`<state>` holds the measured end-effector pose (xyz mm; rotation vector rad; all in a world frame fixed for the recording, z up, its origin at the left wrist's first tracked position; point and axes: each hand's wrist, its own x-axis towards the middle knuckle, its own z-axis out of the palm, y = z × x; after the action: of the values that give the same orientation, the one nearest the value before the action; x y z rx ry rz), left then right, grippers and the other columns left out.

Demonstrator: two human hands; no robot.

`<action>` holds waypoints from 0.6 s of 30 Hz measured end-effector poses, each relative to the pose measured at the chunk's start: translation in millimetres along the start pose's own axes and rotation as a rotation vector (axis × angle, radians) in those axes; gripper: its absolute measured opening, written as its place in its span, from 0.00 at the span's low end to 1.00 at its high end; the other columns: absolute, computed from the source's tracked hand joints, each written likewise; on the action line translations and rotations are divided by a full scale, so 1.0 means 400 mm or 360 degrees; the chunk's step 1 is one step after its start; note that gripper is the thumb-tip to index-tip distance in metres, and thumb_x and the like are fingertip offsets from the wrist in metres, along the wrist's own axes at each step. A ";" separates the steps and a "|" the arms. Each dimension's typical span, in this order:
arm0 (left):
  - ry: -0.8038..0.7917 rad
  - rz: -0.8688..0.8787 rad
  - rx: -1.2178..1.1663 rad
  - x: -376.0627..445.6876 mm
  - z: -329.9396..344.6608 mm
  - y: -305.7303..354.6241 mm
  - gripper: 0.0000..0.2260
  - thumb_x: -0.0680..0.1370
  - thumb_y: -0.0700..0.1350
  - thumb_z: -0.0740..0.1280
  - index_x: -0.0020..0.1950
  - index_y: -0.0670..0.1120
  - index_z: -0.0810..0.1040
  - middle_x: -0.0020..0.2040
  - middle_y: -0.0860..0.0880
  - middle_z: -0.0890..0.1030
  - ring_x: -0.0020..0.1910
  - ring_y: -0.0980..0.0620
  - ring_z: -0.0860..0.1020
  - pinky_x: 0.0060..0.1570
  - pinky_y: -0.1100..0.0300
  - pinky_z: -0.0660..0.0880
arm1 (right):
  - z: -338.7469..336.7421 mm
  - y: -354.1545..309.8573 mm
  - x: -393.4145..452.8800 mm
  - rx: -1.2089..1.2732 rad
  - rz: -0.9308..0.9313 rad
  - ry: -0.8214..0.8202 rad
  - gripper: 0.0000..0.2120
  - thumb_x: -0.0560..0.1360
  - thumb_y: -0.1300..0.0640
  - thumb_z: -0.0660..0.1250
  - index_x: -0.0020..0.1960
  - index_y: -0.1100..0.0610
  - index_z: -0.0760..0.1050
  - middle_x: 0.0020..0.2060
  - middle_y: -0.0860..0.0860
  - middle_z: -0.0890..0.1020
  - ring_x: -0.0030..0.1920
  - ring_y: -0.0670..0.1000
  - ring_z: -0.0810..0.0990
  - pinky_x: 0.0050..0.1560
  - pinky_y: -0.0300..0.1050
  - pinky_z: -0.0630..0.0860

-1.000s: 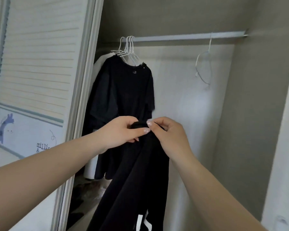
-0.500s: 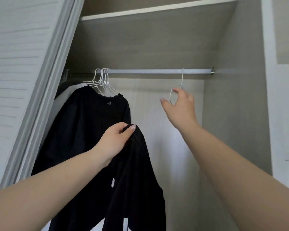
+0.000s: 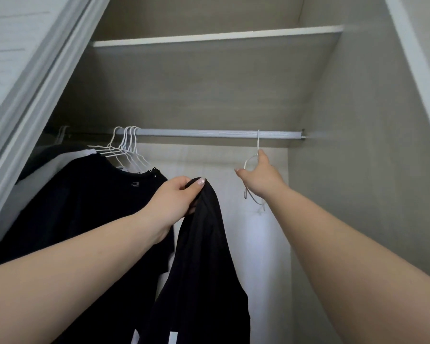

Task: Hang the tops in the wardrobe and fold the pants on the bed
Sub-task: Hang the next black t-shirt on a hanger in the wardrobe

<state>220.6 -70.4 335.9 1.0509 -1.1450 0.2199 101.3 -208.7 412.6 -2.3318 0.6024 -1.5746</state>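
Left hand: fingers curled around bunched black top, which hangs below it.
Right hand: grips white empty hanger hooked on wardrobe rail.
Hung tops: left on rail.

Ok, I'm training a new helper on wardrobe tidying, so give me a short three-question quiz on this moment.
1. True or false: the left hand grips a black top.
2. What does the right hand touch? A) shelf B) empty hanger C) door
3. Fill in: the empty hanger hangs on the ____.

Key: 1 true. 2 B. 3 rail.
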 end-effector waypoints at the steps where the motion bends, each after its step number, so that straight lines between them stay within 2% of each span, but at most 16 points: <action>1: -0.0002 0.0008 -0.0004 0.012 -0.002 -0.006 0.14 0.79 0.50 0.65 0.36 0.46 0.71 0.26 0.55 0.72 0.24 0.58 0.70 0.28 0.67 0.68 | 0.004 0.002 0.011 -0.0057 -0.0043 -0.0002 0.38 0.76 0.44 0.63 0.77 0.49 0.45 0.74 0.56 0.62 0.61 0.59 0.74 0.52 0.44 0.67; 3: -0.0001 0.0005 -0.0001 0.027 -0.005 -0.013 0.13 0.79 0.49 0.65 0.37 0.45 0.72 0.26 0.54 0.73 0.24 0.59 0.71 0.27 0.69 0.68 | 0.008 0.003 0.026 -0.0149 -0.0106 -0.0043 0.37 0.77 0.45 0.63 0.78 0.49 0.45 0.74 0.56 0.62 0.69 0.58 0.68 0.57 0.45 0.67; 6: 0.0011 0.0024 -0.0020 0.042 -0.007 -0.018 0.12 0.79 0.48 0.65 0.39 0.43 0.73 0.24 0.55 0.72 0.22 0.61 0.71 0.24 0.71 0.68 | 0.015 -0.001 0.037 -0.0224 -0.0159 -0.0102 0.35 0.78 0.46 0.62 0.77 0.50 0.47 0.74 0.56 0.63 0.69 0.57 0.67 0.60 0.46 0.67; 8: 0.0012 0.0030 -0.0018 0.047 -0.008 -0.016 0.13 0.79 0.48 0.65 0.38 0.43 0.72 0.23 0.56 0.72 0.22 0.61 0.71 0.24 0.71 0.68 | 0.023 -0.002 0.039 -0.0266 -0.0147 -0.0146 0.33 0.78 0.47 0.61 0.77 0.50 0.50 0.69 0.56 0.69 0.64 0.57 0.73 0.58 0.45 0.68; 10: 0.0006 0.0032 -0.0008 0.050 -0.013 -0.013 0.14 0.79 0.48 0.65 0.36 0.44 0.72 0.23 0.57 0.72 0.22 0.61 0.71 0.26 0.71 0.69 | 0.032 0.000 0.040 -0.0295 -0.0124 -0.0177 0.30 0.78 0.48 0.60 0.76 0.50 0.53 0.60 0.56 0.77 0.55 0.56 0.79 0.55 0.45 0.71; 12: -0.0002 0.0023 0.0006 0.052 -0.019 -0.011 0.14 0.79 0.49 0.65 0.36 0.45 0.72 0.23 0.57 0.72 0.24 0.60 0.71 0.29 0.68 0.70 | 0.035 0.004 0.043 -0.0283 -0.0097 -0.0122 0.25 0.78 0.50 0.59 0.73 0.51 0.57 0.49 0.55 0.79 0.44 0.56 0.79 0.48 0.45 0.73; 13: -0.0002 0.0024 0.0011 0.052 -0.024 -0.011 0.14 0.79 0.49 0.65 0.36 0.45 0.72 0.23 0.57 0.72 0.25 0.60 0.71 0.32 0.66 0.71 | 0.035 0.005 0.046 -0.0259 -0.0088 -0.0060 0.21 0.79 0.52 0.58 0.70 0.51 0.60 0.47 0.54 0.78 0.42 0.56 0.78 0.46 0.45 0.73; 15: 0.0007 0.0025 0.0010 0.052 -0.032 -0.013 0.13 0.79 0.50 0.65 0.37 0.45 0.73 0.24 0.57 0.73 0.27 0.58 0.72 0.36 0.62 0.71 | 0.032 0.004 0.053 -0.0158 -0.0046 0.0086 0.14 0.79 0.57 0.55 0.65 0.53 0.66 0.53 0.54 0.78 0.46 0.57 0.77 0.46 0.46 0.73; 18: 0.0027 -0.0005 -0.0023 0.048 -0.040 -0.017 0.13 0.79 0.49 0.65 0.37 0.45 0.73 0.26 0.57 0.74 0.29 0.57 0.72 0.39 0.60 0.72 | 0.022 -0.007 0.048 -0.0012 -0.0063 0.0321 0.19 0.76 0.67 0.50 0.62 0.54 0.69 0.56 0.54 0.78 0.49 0.58 0.80 0.47 0.47 0.74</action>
<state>243.5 -68.4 347.5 1.0362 -1.1283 0.2171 116.3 -215.3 426.2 -2.2190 0.6101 -1.8439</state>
